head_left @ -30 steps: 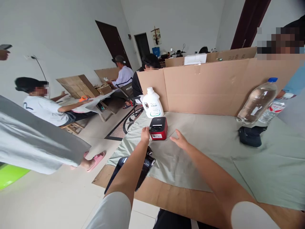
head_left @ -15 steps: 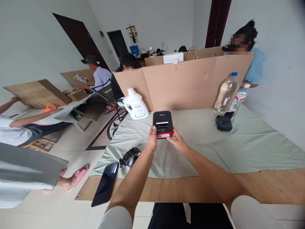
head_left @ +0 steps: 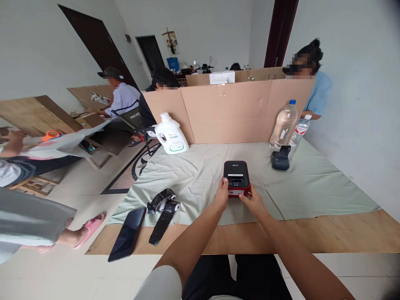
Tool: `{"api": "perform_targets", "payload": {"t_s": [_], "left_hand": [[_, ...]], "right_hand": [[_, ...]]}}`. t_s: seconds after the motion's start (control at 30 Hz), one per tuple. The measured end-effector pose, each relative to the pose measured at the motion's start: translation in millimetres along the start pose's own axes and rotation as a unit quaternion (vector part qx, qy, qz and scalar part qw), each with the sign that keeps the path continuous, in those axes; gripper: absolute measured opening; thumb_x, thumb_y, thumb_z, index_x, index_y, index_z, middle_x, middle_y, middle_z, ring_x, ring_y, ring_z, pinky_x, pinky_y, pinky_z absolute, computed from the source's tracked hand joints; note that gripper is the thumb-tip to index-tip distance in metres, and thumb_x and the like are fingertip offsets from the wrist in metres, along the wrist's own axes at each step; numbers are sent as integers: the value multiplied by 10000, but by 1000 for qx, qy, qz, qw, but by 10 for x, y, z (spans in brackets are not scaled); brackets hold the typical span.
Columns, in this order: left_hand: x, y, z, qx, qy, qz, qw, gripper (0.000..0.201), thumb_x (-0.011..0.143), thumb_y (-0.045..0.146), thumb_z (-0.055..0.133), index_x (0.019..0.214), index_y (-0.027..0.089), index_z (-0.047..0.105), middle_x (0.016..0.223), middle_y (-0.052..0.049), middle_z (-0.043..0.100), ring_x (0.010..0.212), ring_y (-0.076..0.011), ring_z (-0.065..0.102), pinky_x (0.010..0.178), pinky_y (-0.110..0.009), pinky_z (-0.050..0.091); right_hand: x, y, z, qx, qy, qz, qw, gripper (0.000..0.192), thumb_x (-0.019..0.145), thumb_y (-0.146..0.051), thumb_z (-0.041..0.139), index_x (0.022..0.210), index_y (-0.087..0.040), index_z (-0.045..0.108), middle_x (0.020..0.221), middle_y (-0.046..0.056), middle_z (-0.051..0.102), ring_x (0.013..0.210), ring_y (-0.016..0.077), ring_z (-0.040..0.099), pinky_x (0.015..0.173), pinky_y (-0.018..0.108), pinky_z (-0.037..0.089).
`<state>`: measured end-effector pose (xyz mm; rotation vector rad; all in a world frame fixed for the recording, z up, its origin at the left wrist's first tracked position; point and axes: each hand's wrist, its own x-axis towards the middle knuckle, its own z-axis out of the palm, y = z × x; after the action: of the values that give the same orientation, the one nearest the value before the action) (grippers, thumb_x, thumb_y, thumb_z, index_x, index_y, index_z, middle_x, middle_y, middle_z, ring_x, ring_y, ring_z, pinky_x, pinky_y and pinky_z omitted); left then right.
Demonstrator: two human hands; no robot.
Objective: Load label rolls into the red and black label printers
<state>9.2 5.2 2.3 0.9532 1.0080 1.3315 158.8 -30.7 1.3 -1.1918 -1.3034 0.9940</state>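
Between my hands is a small black and red box-shaped device, which looks like a label printer (head_left: 236, 171), with a slot across its top and a white label on its near side. My left hand (head_left: 221, 193) grips its left side, thumb at the near left edge. On the near right corner, my right hand (head_left: 253, 201) has its fingers closed on the red side. The printer sits at the middle of the green cloth (head_left: 200, 166); whether it rests fully on the cloth I cannot tell.
A white jug (head_left: 172, 135) stands by the cardboard screen (head_left: 231, 112). Two water bottles (head_left: 284, 125) rise behind a black device (head_left: 280, 159) at right. A phone (head_left: 127, 234) and black strap-like rolls (head_left: 164, 216) lie at left. Several people sit around, one behind the screen's right end.
Both my hands have brought the printer nearer to me and to the right across the cloth. The black strap-like piece at left, partly covered by my arm before, now shows fully.
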Motion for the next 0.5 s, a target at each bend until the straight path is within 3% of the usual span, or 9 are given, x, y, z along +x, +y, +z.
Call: {"api": "perform_targets", "payload": {"t_s": [0.1,0.23,0.37,0.5], "left_hand": [[-14,91,-15,6,24,-23,999,560,890,531,486,1351,216,450,1440,-80,455,1352,-250,380,1117,-405,304],[145,228,-85,34,55,-42,997,573,853,366,542,1395,230,412,1503,-55,364,1402,-245,292,1139,-395,258],[343,278,-151,32,-16,2,999,621,748,185,506,1365,241,475,1503,1,364,1417,-229,256,1153,-389,227],[406,218,-209,28,-56,17,998,639,668,153,472,1296,237,558,1489,17,386,1391,-235,308,1139,-377,252]], "right_hand": [[43,35,18,-52,41,5,998,758,679,-549,687,1324,-213,473,1294,114,571,1196,314,528,990,528,430],[220,-10,121,-64,127,42,989,739,730,-592,602,1329,-187,448,1393,139,473,1281,296,444,1039,474,387],[411,-97,291,-42,169,74,982,693,748,-559,556,1305,-162,445,1306,146,544,1177,266,535,990,417,432],[441,-84,383,-55,190,51,979,654,724,-457,561,1304,-179,439,1266,121,570,1134,252,558,981,409,438]]}}
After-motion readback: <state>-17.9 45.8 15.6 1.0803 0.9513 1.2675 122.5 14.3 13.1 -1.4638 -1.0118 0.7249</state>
